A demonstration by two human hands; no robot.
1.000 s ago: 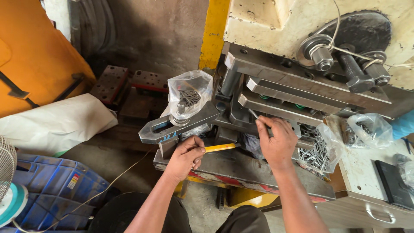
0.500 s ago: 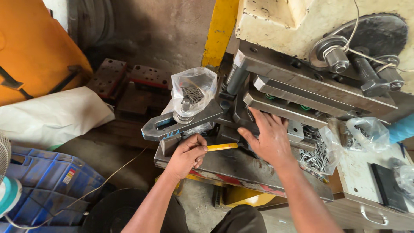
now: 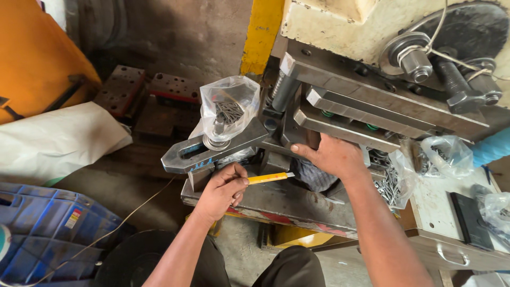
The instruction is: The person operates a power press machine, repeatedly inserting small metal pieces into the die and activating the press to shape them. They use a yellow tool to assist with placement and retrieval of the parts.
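My left hand (image 3: 224, 190) grips a thin yellow stick tool (image 3: 270, 178), pointed right over the press's steel base plate (image 3: 287, 204). My right hand (image 3: 330, 155) lies palm-down at the mouth of the die, under the stacked steel die plates (image 3: 350, 114), fingers spread toward the left; whether it holds anything is hidden. A steel clamp arm (image 3: 212, 150) with a slotted end juts left beside my left hand. On top of it sits a clear plastic bag (image 3: 228, 109) with small metal pieces.
Loose small metal parts (image 3: 390, 186) lie in an open bag right of the die. More clear bags (image 3: 446, 155) and a dark flat block (image 3: 468, 220) rest on the cream table at right. A blue crate (image 3: 48, 234), a white sack (image 3: 58, 139) and dark die blocks (image 3: 143, 95) are at left.
My right hand has moved left and down from the right side of the die into its opening. The left hand keeps hold of the yellow tool. The view has shifted closer.
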